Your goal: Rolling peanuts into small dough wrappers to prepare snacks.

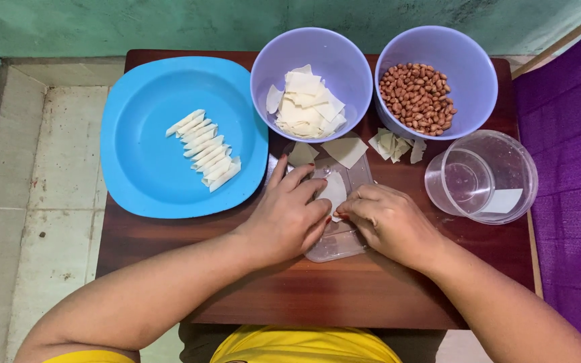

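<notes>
My left hand (289,214) and my right hand (388,222) meet over a clear plastic lid (336,243) on the wooden table (344,289). Both pinch a small pale dough wrapper (334,192) between their fingertips. Behind the hands lie two loose wrapper pieces (344,151). A purple bowl (311,70) behind them holds several cut wrapper squares. A second purple bowl (436,79) to its right holds peanuts. The blue plate (146,165) at the left carries a row of several rolled white wrappers (206,149).
A clear empty plastic container (482,176) stands at the right, tipped toward me. Small wrapper scraps (393,144) lie in front of the peanut bowl. Purple cloth (569,134) borders the table's right side; tiled floor (48,202) lies to the left.
</notes>
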